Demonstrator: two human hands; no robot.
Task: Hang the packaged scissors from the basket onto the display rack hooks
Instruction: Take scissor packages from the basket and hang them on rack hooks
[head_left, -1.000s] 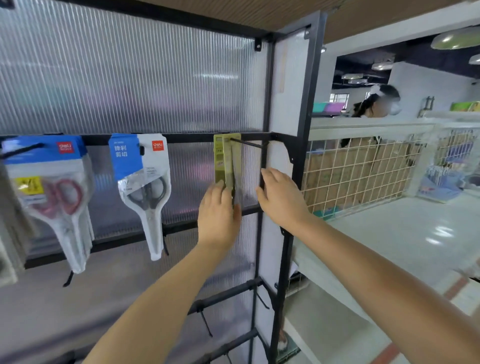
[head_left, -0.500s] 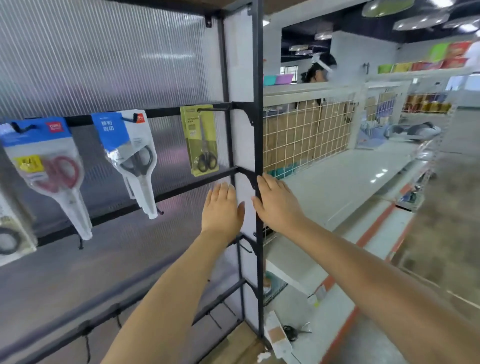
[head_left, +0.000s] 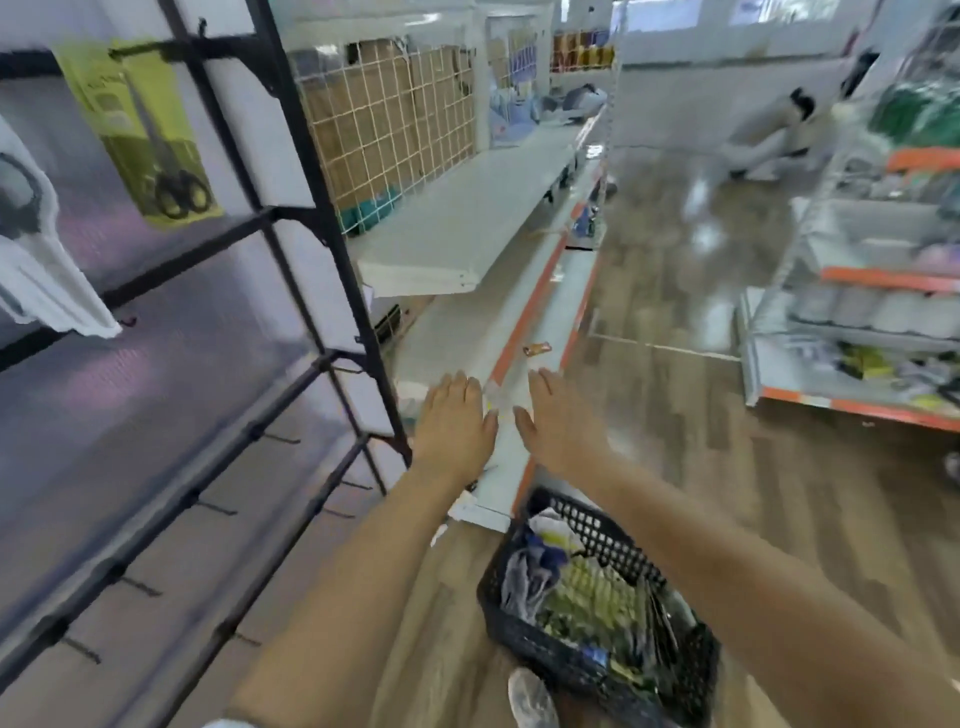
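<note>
Both hands, left (head_left: 457, 415) and right (head_left: 558, 418), flat-fingered and empty above the basket (head_left: 597, 530). Remaining packs (head_left: 587, 592) lie heaped inside its black plastic mesh; one green pack (head_left: 140, 130) hangs on the rack (head_left: 311, 171) up-left of the basket. Packs probably light, stiff card with slick film: best pinched near the hang-hole.

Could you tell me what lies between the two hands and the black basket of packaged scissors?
In the head view, only the forearms span from the left hand and right hand to the black basket; nothing else intervenes.
</note>
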